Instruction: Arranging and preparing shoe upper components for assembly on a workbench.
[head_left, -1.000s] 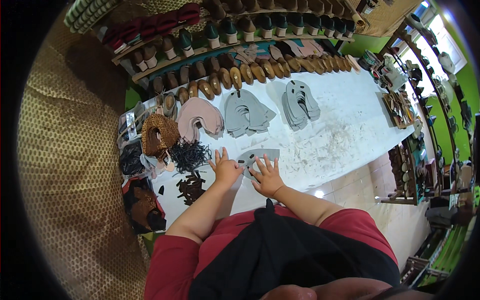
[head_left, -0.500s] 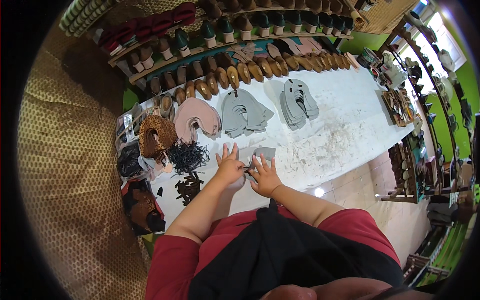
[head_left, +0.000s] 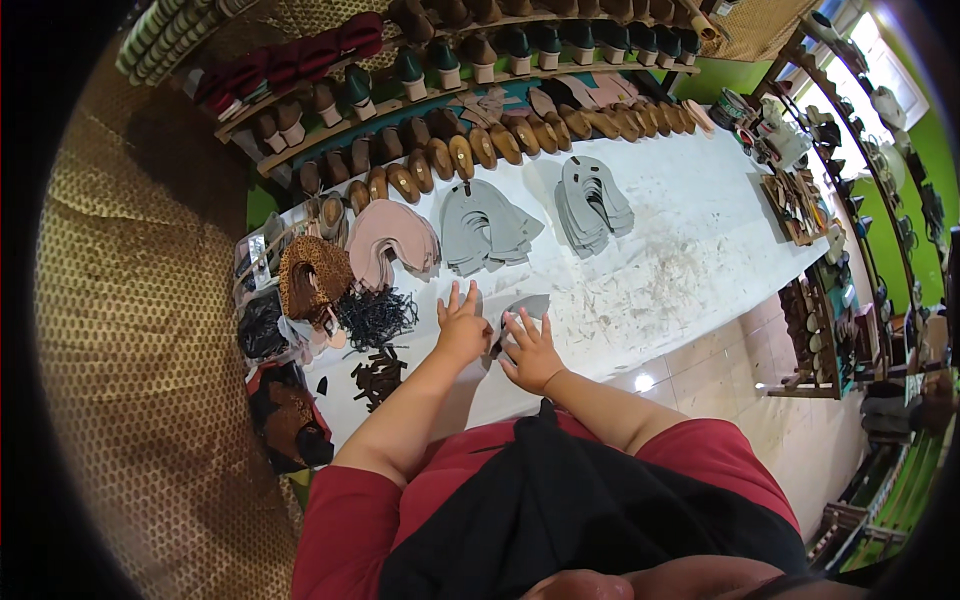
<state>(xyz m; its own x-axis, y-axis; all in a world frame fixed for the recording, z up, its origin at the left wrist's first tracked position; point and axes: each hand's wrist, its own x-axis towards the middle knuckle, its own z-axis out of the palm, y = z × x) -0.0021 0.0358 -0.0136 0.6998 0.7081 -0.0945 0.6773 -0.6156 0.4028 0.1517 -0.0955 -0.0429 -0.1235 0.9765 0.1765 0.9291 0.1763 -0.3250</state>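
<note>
Flat on the white-covered table, a grey shoe-upper piece (head_left: 536,303) lies partly under my right hand (head_left: 533,355), whose fingers are spread over it. A small dark strip (head_left: 497,346) shows between my hands; its exact shape is hard to make out. My left hand (head_left: 463,330) is just left of the strip, fingers stretched apart, and it seems to hold nothing. To the left of that hand are a tangle of thin black strips (head_left: 378,314) and a heap of short dark brown strips (head_left: 377,378).
Beyond my hands lie a stack of pink uppers (head_left: 393,240), a grey stack (head_left: 483,228) and another grey stack (head_left: 592,205). A row of brown shoe lasts (head_left: 461,157) lines the far edge. Leopard-print pieces (head_left: 313,277) sit left; a tool tray (head_left: 797,208) stands right.
My left hand has drawn slightly away from the dark strip, its thumb and forefinger no longer at it. My right hand stays nearly in place on the grey piece.
</note>
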